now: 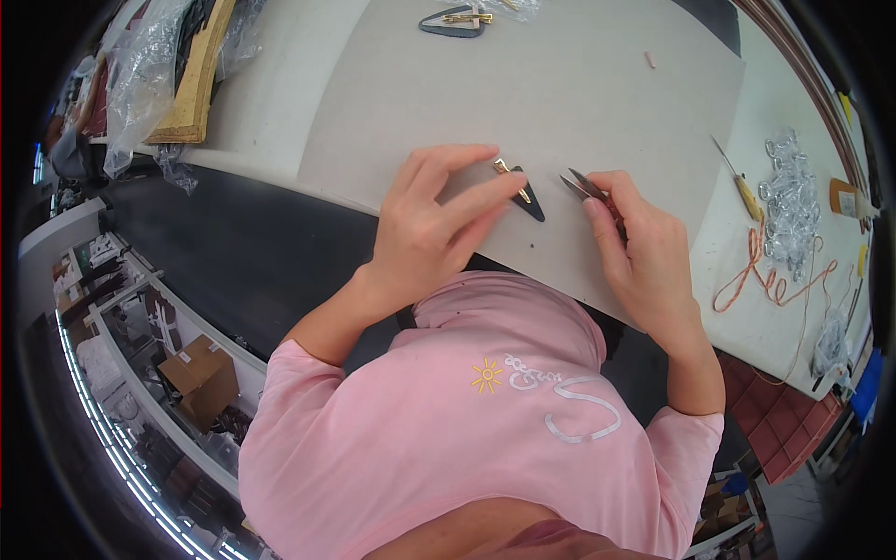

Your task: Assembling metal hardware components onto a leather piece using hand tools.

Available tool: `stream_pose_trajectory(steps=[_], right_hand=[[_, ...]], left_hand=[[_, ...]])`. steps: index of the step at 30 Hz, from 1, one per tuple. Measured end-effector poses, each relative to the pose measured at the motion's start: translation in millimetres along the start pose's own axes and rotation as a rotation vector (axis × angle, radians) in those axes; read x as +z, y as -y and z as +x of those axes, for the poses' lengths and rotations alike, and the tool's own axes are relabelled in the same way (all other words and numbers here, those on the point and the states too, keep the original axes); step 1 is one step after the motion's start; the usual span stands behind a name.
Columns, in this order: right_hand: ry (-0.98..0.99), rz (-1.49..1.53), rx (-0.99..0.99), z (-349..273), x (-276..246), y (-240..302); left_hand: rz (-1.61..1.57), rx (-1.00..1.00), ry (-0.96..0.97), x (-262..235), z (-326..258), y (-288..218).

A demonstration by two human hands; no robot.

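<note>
My left hand (431,217) presses its fingertips on a small dark triangular hair clip (528,197) with a gold metal clasp, lying on a grey cardboard sheet (560,103). My right hand (644,245) grips a small pair of thread snips (588,188), whose pointed blades face the clip from the right, a short gap away. Both forearms come up from pink sleeves at the lower edge.
A second dark triangular clip (454,21) with a gold clasp lies at the sheet's far edge. To the right are a yellow-handled tool (739,183), a heap of clear plastic pieces (791,198) and an orange cord (763,276). Plastic-wrapped goods (159,75) sit far left.
</note>
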State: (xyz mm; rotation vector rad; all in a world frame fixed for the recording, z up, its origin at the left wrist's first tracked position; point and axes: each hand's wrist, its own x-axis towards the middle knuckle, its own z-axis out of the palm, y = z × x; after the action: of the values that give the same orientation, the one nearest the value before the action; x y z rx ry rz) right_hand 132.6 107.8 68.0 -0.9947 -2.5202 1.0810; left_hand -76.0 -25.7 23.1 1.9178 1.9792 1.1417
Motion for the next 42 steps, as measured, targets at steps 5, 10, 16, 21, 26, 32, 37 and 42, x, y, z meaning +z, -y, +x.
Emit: stream_pose_trajectory(steps=[5, 10, 16, 21, 26, 32, 37, 42], right_hand=[[-0.024, -0.131, -0.146, 21.7, 9.7, 8.5], [0.048, -0.143, -0.101, 33.6, 11.0, 9.5], [0.076, -0.031, -0.060, 35.7, 15.4, 4.5], [0.078, 0.037, -0.072, 39.9, 16.8, -1.6], [0.131, 0.013, -0.032, 41.6, 13.1, 1.5], [0.121, 0.022, -0.039, 41.7, 13.7, 0.2], [0.114, 0.033, -0.059, 41.5, 14.0, -2.3], [0.132, 0.049, -0.048, 41.3, 13.4, -1.6]], left_hand=[[0.139, 0.077, -0.020, 8.2, -7.5, -0.5], [0.175, 0.095, -0.010, 7.1, -6.8, 5.6], [0.168, 0.113, -0.068, 10.4, -5.4, 10.0], [0.193, 0.135, -0.038, 10.7, -5.7, 11.1], [0.196, 0.108, -0.009, 11.0, -2.1, 8.2], [0.166, 0.077, -0.004, 11.5, -3.7, 5.7], [0.153, 0.056, 0.011, 10.5, -2.5, 4.3], [0.150, 0.042, 0.021, 10.6, -2.9, 3.4]])
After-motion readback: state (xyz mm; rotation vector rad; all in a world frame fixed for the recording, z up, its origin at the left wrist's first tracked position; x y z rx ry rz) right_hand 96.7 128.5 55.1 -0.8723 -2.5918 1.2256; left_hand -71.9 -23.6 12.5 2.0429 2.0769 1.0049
